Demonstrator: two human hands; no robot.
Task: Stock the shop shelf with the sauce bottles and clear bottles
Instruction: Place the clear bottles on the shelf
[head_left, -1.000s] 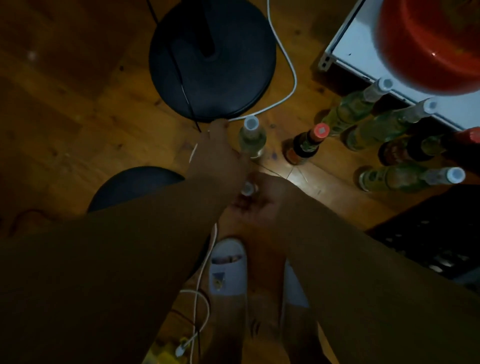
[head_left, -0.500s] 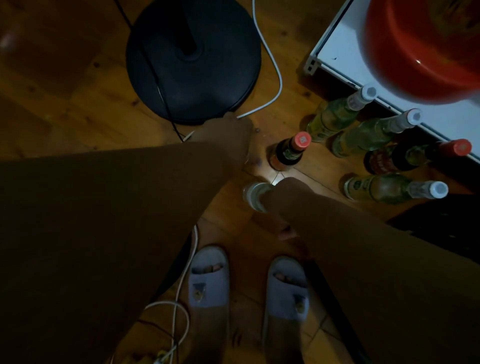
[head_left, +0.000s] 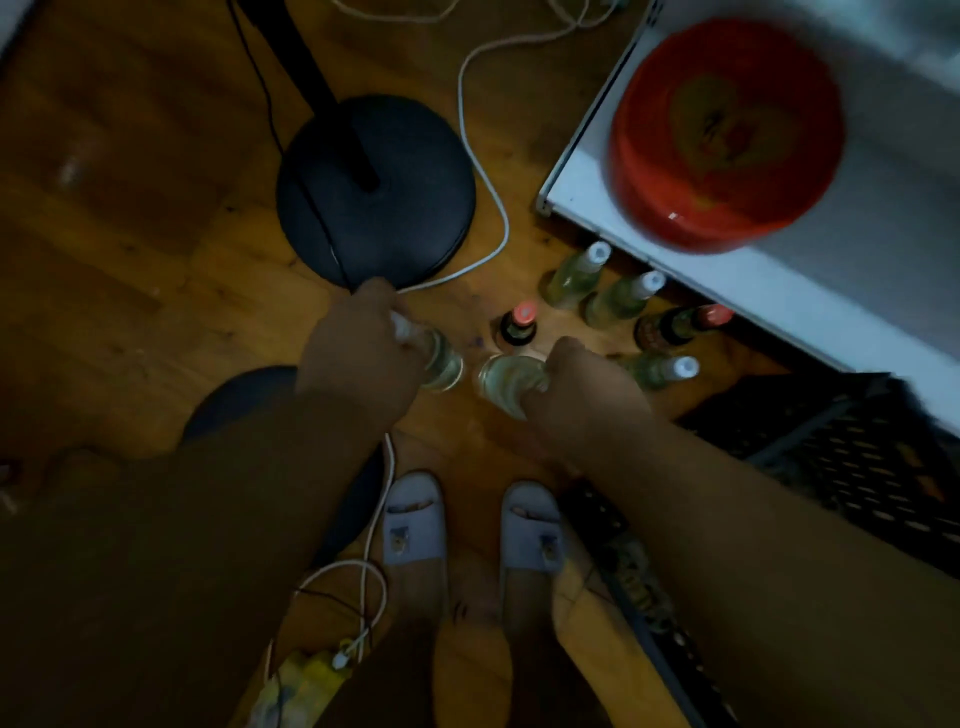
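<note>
My left hand (head_left: 358, 338) grips a clear bottle (head_left: 441, 364) by its neck, its base tilted toward me above the wooden floor. My right hand (head_left: 582, 379) holds a second clear bottle (head_left: 504, 382) the same way, just right of the first. On the floor beyond stand a dark sauce bottle with a red cap (head_left: 517, 327), another red-capped sauce bottle (head_left: 675, 325), and three clear bottles with white caps (head_left: 576, 275) (head_left: 621, 299) (head_left: 660, 369). The white shelf (head_left: 597, 208) rises at the right.
A red bowl (head_left: 727, 135) sits on the shelf. A black round lamp base (head_left: 376, 192) with cables lies ahead. A dark stool (head_left: 244, 400) is under my left arm, and a black crate (head_left: 841, 457) at the right. My feet in pale slippers (head_left: 415, 514) stand below.
Both hands have lifted their clear bottles off the floor and tipped them up. The camera has risen and pulled back, so more of the shelf and cables shows.
</note>
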